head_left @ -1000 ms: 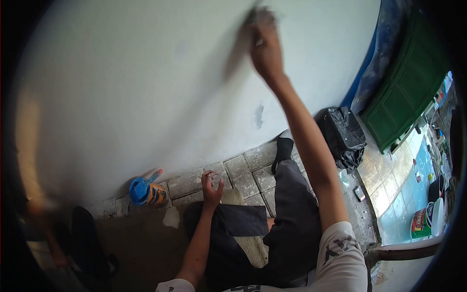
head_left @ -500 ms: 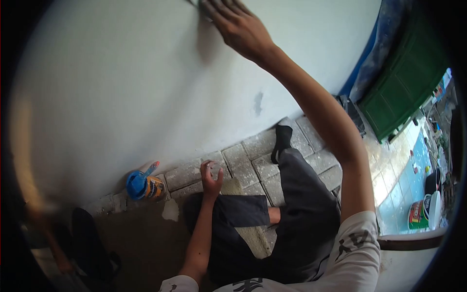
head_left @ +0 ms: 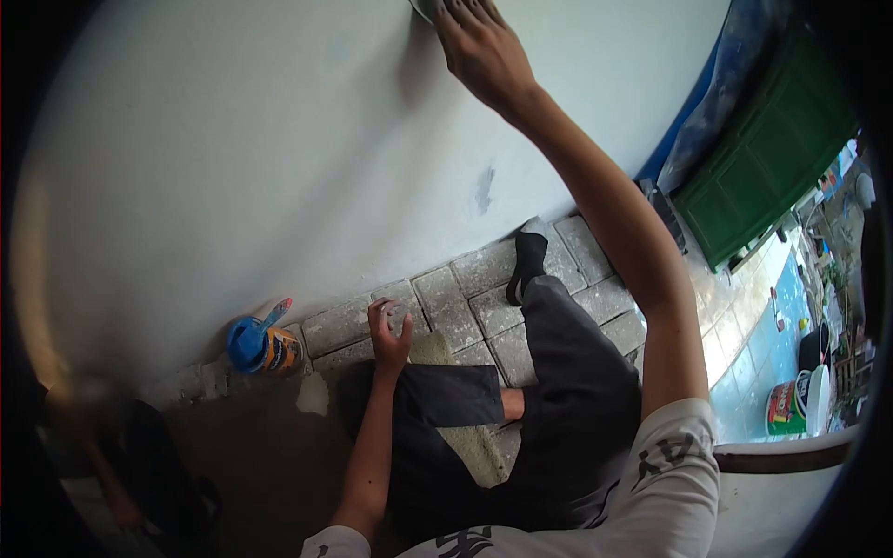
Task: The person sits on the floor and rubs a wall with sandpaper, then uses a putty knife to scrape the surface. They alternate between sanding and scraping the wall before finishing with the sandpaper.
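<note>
At the top of the view my right hand point(head_left: 486, 51) is pressed to the white wall point(head_left: 279, 149), its fingers over a flat, pale grey-green piece point(head_left: 424, 8). Most of that piece is covered by the fingers or cut off by the frame edge, and I cannot tell its kind. My left hand point(head_left: 391, 337) is raised above my knee, fingers curled loosely and thumb apart, with nothing in it. Left of it on the pavers stands a can point(head_left: 282, 352) with an orange label and blue top. A blue-handled brush point(head_left: 275, 316) with a red tip rests across that top.
Grey pavers point(head_left: 442, 298) run along the wall's foot, under my outstretched leg. A grey smudge point(head_left: 485, 189) marks the wall. Green panels point(head_left: 767, 139) lean at the right, above a paint bucket point(head_left: 789, 406). Another person point(head_left: 139, 465) is dimly visible at lower left.
My right hand has slid rightward along the wall with the flat piece under its fingers. My left hand keeps its loose curl. The whole view has shifted slightly.
</note>
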